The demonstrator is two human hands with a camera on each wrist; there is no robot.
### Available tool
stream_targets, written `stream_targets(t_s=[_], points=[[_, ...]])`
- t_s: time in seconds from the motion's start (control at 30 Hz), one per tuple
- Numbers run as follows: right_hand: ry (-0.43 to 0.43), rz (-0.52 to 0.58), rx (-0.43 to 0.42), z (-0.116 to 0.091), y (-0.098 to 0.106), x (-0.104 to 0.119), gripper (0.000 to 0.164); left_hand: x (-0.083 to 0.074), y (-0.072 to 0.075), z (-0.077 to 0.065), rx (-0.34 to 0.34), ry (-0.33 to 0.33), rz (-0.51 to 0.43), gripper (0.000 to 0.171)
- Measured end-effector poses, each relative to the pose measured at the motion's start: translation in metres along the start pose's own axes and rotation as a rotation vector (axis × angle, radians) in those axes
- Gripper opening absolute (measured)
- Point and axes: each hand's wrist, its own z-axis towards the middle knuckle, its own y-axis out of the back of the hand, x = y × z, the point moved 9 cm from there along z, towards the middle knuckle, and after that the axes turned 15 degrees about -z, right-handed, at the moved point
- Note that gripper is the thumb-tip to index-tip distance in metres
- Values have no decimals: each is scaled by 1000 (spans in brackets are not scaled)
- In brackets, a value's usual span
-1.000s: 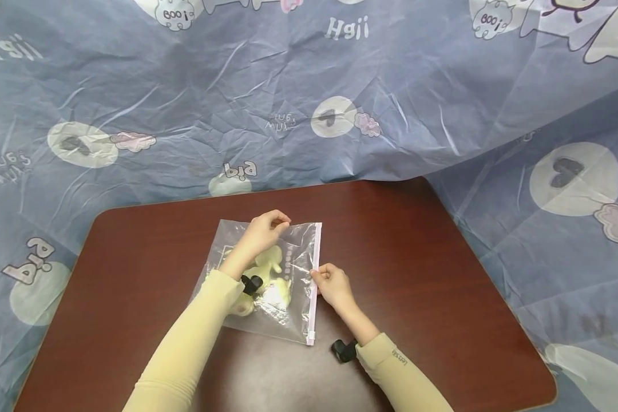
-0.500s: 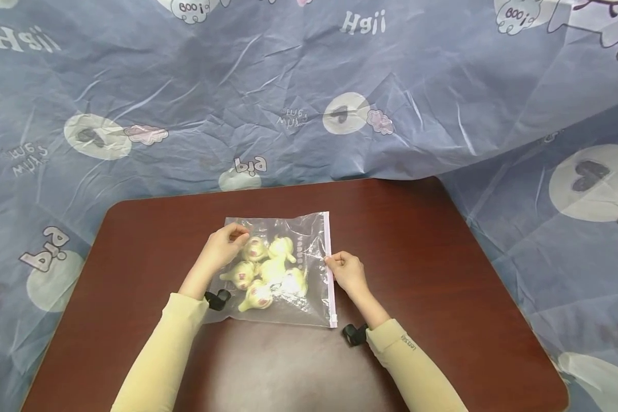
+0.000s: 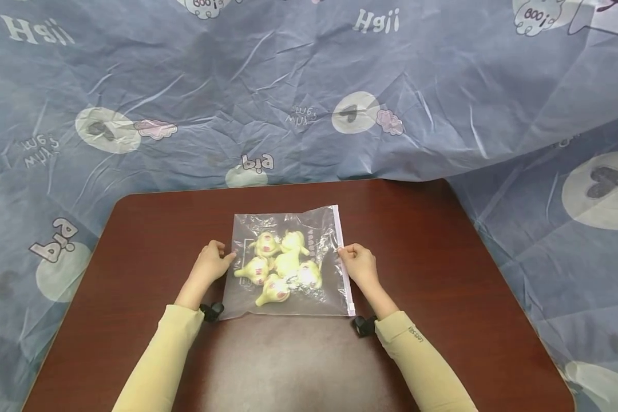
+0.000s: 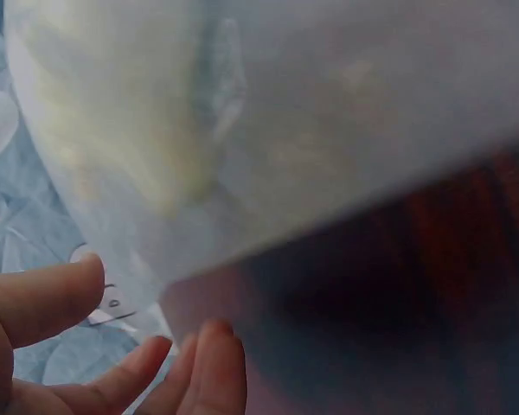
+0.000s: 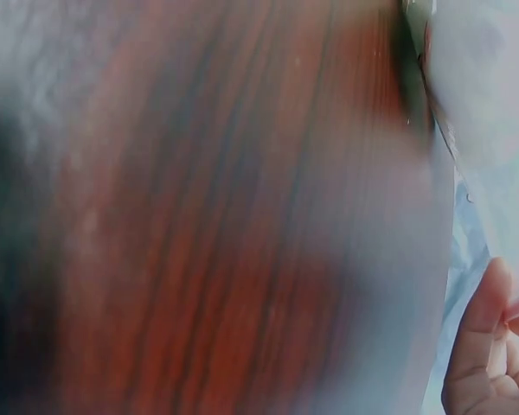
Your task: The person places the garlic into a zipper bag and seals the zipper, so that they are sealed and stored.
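Observation:
A clear zip bag lies on the table, its white slider strip along the right edge. Inside are several pale yellow garlic bulbs, some with reddish labels. My right hand pinches the zip strip near its middle; the right wrist view shows thumb and finger together on the bag's edge. Beside the bag's left edge is my left hand, thumb and fingers parted. In the left wrist view nothing sits between the left fingers, and the bag is blurred close to the camera.
A dark reddish-brown wooden table with rounded corners carries the bag. Behind and to the right hangs a blue printed cloth. Small black cameras sit at the left wrist and right wrist.
My left hand has moved from above the bag to its left edge, uncovering the bulbs. The right hand keeps its pinch on the zip strip. The head view has shifted slightly.

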Motion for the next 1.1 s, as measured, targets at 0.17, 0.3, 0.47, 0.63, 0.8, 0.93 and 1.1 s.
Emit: stream_targets(t_s=[0.17, 0.3, 0.47, 0.63, 0.8, 0.93, 1.1], points=[[-2, 19, -5, 5, 1, -5, 23, 12, -11, 0, 36, 46, -86, 36], [-16, 21, -3, 9, 1, -8, 22, 10, -14, 2, 14, 8, -157, 23], [-25, 4, -17, 12, 4, -10, 23, 7, -15, 3, -27, -15, -166, 18], [-27, -34, -34, 14, 10, -11, 25, 5, -18, 4, -37, -31, -183, 17], [-19, -50, -60, 16, 15, -13, 24, 3, -21, 5, -46, -35, -195, 15], [-19, -22, -49, 18, 13, -16, 23, 5, -24, 5, -48, -16, -213, 15], [-20, 7, -37, 20, 11, -18, 22, 8, -27, 5, -59, -10, -254, 16]])
